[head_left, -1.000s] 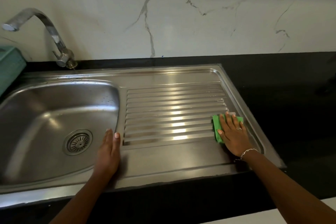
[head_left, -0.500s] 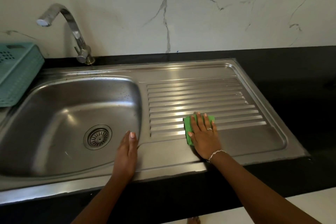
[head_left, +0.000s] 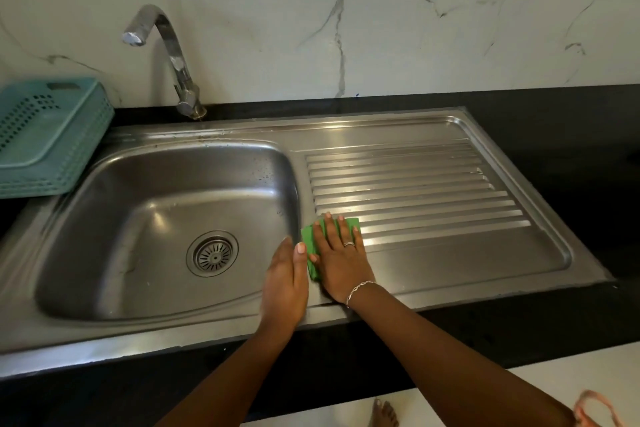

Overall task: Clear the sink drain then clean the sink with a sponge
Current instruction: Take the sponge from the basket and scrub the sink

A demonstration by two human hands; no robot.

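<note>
On the drainboard (head_left: 450, 253) just right of the basin (head_left: 156, 218), the right hand (head_left: 341, 260) pressed the sponge (head_left: 307, 237) with flat, spread fingers, the left hand (head_left: 284, 284) flat alongside: seemingly the wiping step, basin likely next.

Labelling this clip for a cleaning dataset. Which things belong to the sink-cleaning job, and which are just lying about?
Job: green sponge, pressed flat under the right hand; left hand on the rim; sink; drain; drainboard.
Lying about: teal basket, tap, black counter.
</note>
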